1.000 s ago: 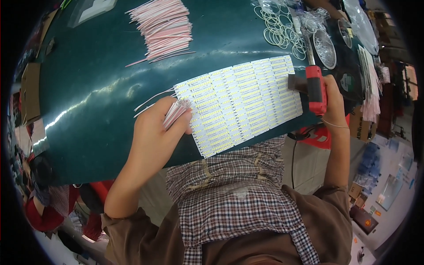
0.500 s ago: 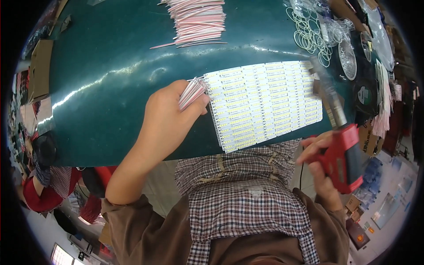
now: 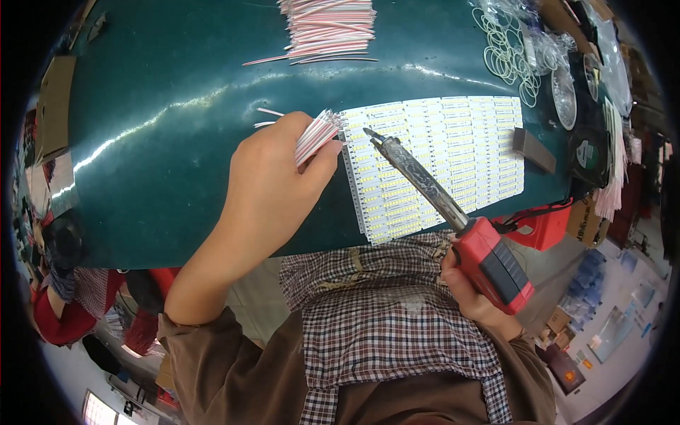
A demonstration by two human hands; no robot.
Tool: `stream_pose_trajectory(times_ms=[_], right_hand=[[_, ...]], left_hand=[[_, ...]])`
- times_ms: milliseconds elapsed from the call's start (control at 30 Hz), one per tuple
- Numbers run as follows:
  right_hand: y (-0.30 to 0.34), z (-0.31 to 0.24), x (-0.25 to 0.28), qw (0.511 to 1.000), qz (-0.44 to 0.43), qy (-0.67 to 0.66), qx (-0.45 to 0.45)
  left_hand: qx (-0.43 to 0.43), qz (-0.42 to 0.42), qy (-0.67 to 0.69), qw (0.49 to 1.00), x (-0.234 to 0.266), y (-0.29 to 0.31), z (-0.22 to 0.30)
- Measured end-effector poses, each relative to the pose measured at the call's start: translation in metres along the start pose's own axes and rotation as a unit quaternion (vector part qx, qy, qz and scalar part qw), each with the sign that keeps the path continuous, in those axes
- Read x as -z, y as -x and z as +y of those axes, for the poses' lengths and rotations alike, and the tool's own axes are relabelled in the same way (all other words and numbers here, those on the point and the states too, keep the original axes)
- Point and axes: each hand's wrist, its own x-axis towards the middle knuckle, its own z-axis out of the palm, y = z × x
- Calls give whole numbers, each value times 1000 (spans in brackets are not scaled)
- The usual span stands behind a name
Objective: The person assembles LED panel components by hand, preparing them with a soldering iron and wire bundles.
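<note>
A bundle of short red and white wires (image 3: 316,139) is gripped in my left hand (image 3: 273,159), its bared ends at the upper left corner of a panel of white LED circuit boards (image 3: 425,159). The panel lies on the green table, with rows of yellow LEDs across it. My right hand (image 3: 473,294) is closed round a red and black soldering iron (image 3: 492,262). The iron's dark tip points up and left over the panel, a little right of the wire ends. I cannot tell whether the tip touches the boards.
A pile of red and white wires (image 3: 331,28) lies at the back of the green table (image 3: 170,177). At the right are coiled pale cords (image 3: 506,60), a small dark block (image 3: 533,150) by the panel and a roll of tape (image 3: 588,154). Someone's red sleeve (image 3: 60,319) shows at the left.
My right hand has swung the soldering iron leftward from the panel's right edge to over its upper left part. My left hand keeps its hold on the wires, now against the panel's corner.
</note>
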Motion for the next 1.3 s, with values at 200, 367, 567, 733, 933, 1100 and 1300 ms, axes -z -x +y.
stream_pose_trajectory(times_ms=[200,367,567,733,933,1100,1300], right_hand=[[-12,-6,-4,997,-13,70,22],[-17,-8,-5,998,-17,49,32],[-20,-11,-7,999,-27,44,11],[-20,-10,-7,999,-33,40,-1],[-23,-10,-7,998,-40,46,9],[-23,-12,-6,998,-49,46,5],[-15,-8,-5,998,-21,49,22]], left_hand=[[4,14,-24,1000,-2,-4,-2],[15,13,-16,1000,-2,-7,-1],[4,20,-2,1000,-4,-9,-2],[10,12,-13,1000,-3,-11,-1],[-7,28,9,1000,-6,-9,-5],[-1,20,-16,1000,-4,-10,-3],[-14,18,-21,1000,-3,-11,-4]])
